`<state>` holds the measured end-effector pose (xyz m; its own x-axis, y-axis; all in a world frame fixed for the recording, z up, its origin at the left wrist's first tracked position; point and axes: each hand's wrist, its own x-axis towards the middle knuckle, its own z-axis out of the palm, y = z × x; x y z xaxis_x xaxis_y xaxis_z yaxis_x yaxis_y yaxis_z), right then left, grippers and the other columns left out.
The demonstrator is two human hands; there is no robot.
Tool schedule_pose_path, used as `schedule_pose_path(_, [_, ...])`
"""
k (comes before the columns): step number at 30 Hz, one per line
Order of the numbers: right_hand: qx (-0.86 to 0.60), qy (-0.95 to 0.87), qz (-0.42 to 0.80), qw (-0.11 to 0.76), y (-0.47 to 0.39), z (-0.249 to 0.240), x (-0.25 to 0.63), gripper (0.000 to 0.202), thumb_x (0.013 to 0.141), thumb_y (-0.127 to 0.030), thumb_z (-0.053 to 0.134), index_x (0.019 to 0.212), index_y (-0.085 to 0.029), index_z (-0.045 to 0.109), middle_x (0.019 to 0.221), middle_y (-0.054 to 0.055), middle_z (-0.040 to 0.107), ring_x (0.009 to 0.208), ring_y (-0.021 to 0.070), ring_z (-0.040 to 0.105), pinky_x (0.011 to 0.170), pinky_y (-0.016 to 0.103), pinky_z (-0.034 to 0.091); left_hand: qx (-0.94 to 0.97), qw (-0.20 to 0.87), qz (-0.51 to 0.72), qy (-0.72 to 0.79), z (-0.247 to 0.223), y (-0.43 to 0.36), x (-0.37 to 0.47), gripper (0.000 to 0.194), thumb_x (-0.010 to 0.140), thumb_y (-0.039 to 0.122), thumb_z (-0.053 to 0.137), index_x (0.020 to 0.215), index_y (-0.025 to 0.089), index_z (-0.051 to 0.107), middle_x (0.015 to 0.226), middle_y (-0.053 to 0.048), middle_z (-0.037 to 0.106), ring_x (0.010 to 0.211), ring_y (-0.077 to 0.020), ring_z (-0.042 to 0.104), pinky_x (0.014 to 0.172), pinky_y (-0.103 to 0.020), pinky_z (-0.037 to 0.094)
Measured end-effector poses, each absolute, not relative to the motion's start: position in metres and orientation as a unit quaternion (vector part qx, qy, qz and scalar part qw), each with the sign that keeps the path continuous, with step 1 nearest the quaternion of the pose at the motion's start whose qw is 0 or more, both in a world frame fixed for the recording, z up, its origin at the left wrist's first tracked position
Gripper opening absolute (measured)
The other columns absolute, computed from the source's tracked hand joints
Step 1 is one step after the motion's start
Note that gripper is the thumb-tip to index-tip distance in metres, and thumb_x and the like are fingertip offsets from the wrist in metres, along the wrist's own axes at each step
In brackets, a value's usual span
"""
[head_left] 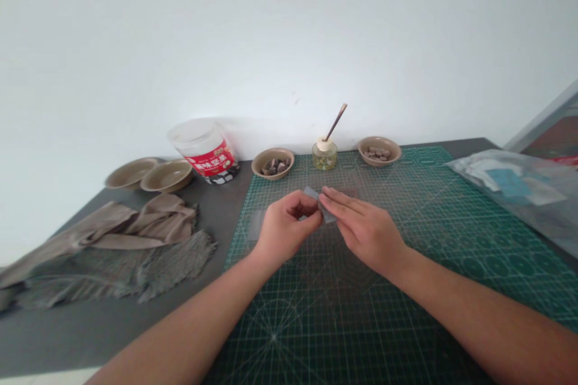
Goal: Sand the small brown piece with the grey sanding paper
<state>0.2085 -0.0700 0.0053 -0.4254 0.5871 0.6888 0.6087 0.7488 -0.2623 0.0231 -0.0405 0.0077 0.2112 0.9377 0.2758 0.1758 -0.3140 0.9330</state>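
A small greyish, partly see-through piece (pixel 330 215) is held between my two hands above the green cutting mat (pixel 280 337). My left hand (pixel 289 222) pinches its left side with thumb and curled fingers. From the right, my right hand (pixel 365 225) presses its fingers together on the same piece, covering much of it. The fingertips of both hands meet there. Left of my left hand, a pale translucent square (pixel 256 225) lies on the mat, partly hidden by the hand.
Behind stand a bowl of stones (pixel 273 174), a glass bottle with a stick (pixel 324 156) and another stone bowl (pixel 379 161). At left are a plastic tub (pixel 205 156), two bowls (pixel 167 183) and crumpled cloth (pixel 135 246). A plastic bag (pixel 519 186) lies right.
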Motion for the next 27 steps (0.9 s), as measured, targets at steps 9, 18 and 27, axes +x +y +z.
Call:
schedule_pose_path(9, [-0.415, -0.814, 0.040, 0.405, -0.064, 0.005, 0.215, 0.050, 0.096, -0.008, 0.043, 0.143, -0.023, 0.053, 0.143, 0.005, 0.056, 0.129, 0.0180, 0.057, 0.110, 0.037, 0.048, 0.631, 0.442, 0.480, 0.421, 0.010, -0.038, 0.026, 0.016, 0.078, 0.027, 0.075, 0.078, 0.017, 0.063, 0.072, -0.001, 0.067, 0.066, -0.0132, 0.063, 0.062, -0.025, 0.049])
schedule_pose_path(18, [-0.454, -0.753, 0.088, 0.468, -0.055, -0.002, 0.215, 0.045, 0.096, -0.011, 0.048, 0.137, -0.023, 0.060, 0.132, 0.004, 0.065, 0.119, 0.0187, 0.064, 0.105, 0.034, 0.053, 0.594, 0.492, 0.526, 0.358, 0.008, -0.031, 0.024, 0.024, 0.083, 0.026, 0.073, 0.102, 0.018, 0.062, 0.081, -0.001, 0.069, 0.071, -0.0139, 0.067, 0.070, -0.029, 0.056])
schedule_pose_path(27, [-0.365, -0.817, 0.066, 0.441, -0.066, 0.002, 0.202, 0.055, 0.097, -0.007, 0.042, 0.149, -0.024, 0.046, 0.147, 0.005, 0.052, 0.135, 0.0175, 0.051, 0.113, 0.037, 0.046, 0.625, 0.476, 0.466, 0.408, 0.009, -0.036, 0.024, 0.010, 0.078, 0.017, 0.069, 0.081, 0.018, 0.059, 0.061, 0.003, 0.064, 0.052, -0.0115, 0.062, 0.051, -0.023, 0.052])
